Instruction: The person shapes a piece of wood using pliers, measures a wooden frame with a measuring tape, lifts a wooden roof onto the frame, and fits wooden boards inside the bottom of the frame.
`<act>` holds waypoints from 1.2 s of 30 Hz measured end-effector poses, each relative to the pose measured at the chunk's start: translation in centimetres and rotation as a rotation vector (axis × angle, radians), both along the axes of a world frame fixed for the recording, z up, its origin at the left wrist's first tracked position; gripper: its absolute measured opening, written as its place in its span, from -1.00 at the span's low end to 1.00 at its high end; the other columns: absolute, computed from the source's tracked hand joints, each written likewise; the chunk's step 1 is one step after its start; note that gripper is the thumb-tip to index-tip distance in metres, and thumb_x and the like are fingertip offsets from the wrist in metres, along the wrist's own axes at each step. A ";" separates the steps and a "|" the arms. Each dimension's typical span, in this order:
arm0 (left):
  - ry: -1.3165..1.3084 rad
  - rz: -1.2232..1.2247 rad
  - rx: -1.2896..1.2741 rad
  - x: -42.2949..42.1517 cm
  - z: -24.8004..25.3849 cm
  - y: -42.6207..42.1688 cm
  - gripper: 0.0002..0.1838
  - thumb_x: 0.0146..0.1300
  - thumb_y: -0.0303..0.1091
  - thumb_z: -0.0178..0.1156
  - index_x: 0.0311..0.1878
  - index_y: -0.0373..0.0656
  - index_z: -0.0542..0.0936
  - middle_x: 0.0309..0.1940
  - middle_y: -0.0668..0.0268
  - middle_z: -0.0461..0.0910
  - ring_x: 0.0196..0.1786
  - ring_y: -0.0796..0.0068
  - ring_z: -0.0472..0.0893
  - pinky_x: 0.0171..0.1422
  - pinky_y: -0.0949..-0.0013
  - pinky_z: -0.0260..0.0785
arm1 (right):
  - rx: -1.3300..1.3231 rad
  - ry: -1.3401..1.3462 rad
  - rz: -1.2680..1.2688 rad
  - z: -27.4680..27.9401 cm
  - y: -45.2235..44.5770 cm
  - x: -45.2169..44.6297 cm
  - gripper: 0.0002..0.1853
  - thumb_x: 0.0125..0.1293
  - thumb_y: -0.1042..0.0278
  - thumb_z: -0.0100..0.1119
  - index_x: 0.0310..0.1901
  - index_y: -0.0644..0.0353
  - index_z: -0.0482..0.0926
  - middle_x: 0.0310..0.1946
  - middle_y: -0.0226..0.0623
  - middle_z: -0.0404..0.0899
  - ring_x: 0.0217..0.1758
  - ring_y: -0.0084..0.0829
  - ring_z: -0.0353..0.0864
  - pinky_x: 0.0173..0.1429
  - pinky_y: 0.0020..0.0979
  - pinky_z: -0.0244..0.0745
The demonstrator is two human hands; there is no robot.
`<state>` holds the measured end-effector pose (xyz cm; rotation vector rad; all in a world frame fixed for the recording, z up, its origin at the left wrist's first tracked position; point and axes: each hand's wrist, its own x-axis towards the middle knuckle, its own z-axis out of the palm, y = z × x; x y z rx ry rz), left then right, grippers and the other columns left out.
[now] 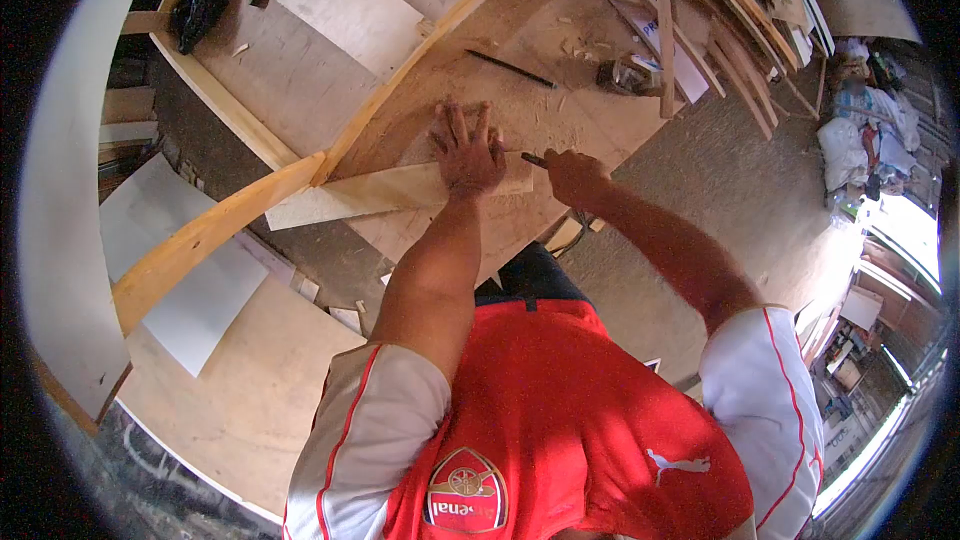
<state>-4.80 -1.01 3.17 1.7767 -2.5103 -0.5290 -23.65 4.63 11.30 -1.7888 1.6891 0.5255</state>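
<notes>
Nearest to the camera is a red shirt with white sleeves [560, 400], and past it lies a long, flat, pale wooden board [370, 195] on a brown wooden worktop [600, 130]. The left hand [468, 155] is placed over this board, close to its right end, with the fingers spread wide and reaching past its far edge. Just beside the right end of the board, the right hand [575, 180] has its fingers curled around a slim, dark, stick-like tool [534, 159], whose visible end points toward the left hand.

I judge the board to be light, rather stiff and dry, so not slippery, but its thin edges could splinter. A good hold would be a flat palm on its broad face, or a grasp on both long edges at its uncovered left part. The tool should be light and hard, to be held by its shank.

The left hand hides some of the board, and the right hand covers the rest of the tool, so I cannot tell its kind. Beyond the board, a small, dark, see-through container [628, 77] is too unclear to show its contents. Farther to the right, a loose pile of brown wooden strips [735, 10] is cut off by the upper border.
</notes>
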 end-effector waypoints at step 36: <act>-0.037 0.021 -0.064 -0.3 0.0 -0.1 -0.40 0.54 0.06 -0.12 0.59 0.22 0.23 0.66 -0.03 -0.19 0.68 -0.19 -0.27 0.61 -0.42 -0.26 | 0.718 -1.070 -1.085 12.7 7.9 0.0 -0.88 0.40 0.40 0.15 -0.15 0.26 0.50 -0.41 -0.33 0.60 -0.41 -0.49 0.63 -0.36 -0.37 0.54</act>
